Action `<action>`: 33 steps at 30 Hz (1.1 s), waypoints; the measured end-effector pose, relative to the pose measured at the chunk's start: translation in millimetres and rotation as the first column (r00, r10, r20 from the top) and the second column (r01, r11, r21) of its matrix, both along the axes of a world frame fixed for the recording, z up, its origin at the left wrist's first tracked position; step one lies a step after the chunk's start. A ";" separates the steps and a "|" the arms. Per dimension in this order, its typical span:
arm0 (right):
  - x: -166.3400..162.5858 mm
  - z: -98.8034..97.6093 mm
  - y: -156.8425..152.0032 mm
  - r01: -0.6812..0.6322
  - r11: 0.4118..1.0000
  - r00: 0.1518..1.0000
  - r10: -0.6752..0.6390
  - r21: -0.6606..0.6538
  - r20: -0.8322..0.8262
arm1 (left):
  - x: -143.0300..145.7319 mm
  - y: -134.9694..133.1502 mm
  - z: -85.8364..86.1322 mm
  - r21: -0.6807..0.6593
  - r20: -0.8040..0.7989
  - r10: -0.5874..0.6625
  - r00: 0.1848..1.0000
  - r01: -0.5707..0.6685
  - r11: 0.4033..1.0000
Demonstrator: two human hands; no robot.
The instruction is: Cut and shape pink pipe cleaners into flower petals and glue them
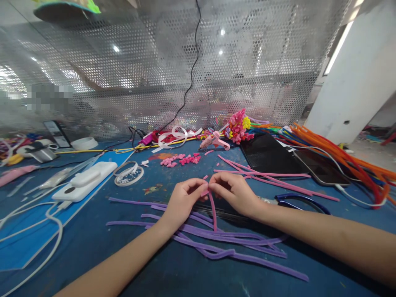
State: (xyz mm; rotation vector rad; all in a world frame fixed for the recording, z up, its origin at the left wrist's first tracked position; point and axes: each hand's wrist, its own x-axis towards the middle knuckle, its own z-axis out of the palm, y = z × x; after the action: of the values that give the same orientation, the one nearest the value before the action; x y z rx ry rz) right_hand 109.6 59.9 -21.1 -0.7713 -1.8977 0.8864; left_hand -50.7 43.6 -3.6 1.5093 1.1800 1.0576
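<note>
My left hand and my right hand meet over the blue table, fingers pinched together on the top end of a pink pipe cleaner. The pink stem hangs down between my wrists toward the table. Under my hands lies a loose spread of purple pipe cleaners. More pink pipe cleaners lie just beyond my right hand. Small bent pink pieces sit in a cluster farther back.
A pink glue gun and a bunch of pipe-cleaner flowers lie at the back. Blue-handled scissors, a phone and a black tablet are to the right, with orange pipe cleaners. A white power bank and tape roll sit left.
</note>
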 end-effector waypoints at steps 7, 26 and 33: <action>-1.7 -5.4 5.5 -0.089 0.979 0.993 0.073 -0.182 -0.091 | -5.3 -2.2 5.4 0.237 -0.320 0.018 0.947 0.062 0.969; 3.4 -7.4 6.2 -0.188 0.911 0.965 0.100 0.368 0.244 | -11.7 13.2 -1.2 -0.218 0.409 0.183 0.894 -0.099 0.971; -3.2 -7.0 5.6 -0.222 0.965 0.974 0.214 -0.142 -0.070 | -10.7 14.8 -8.3 -0.122 0.218 0.085 0.972 -0.059 0.991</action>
State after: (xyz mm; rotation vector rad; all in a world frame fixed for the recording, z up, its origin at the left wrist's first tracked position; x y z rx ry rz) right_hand 106.4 65.5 -28.1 -0.6261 -1.9096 1.1858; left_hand -61.4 58.4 -11.9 1.2320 1.1245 1.1554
